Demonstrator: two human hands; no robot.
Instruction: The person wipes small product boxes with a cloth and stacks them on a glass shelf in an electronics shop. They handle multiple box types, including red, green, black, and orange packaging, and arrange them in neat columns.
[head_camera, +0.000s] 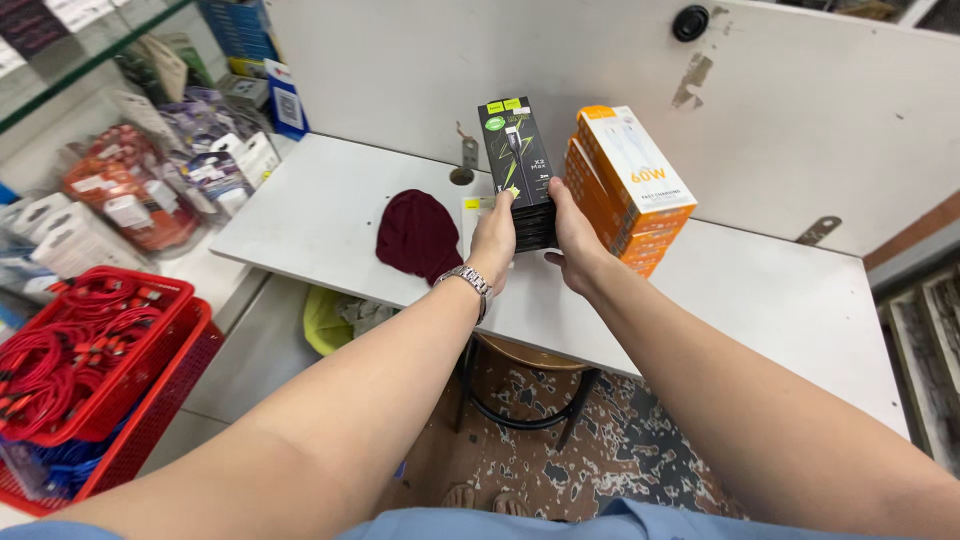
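Currently both hands clamp a stack of black boxes (522, 170) from either side, above the white desk (330, 215). Left hand (494, 238), watch on the wrist, presses the stack's left side; right hand (574, 236) presses its right side. Stack is tilted, top box facing the camera. Orange boxes (628, 185) stand stacked just beside it on the right, touching the right hand. Maroon cap (418, 235) lies on the desk to the left. Red baskets (100, 370) of cables sit far left.

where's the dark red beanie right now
In the head view the dark red beanie lies on the white table, left of the left hand and the stack of black boxes both hands hold.
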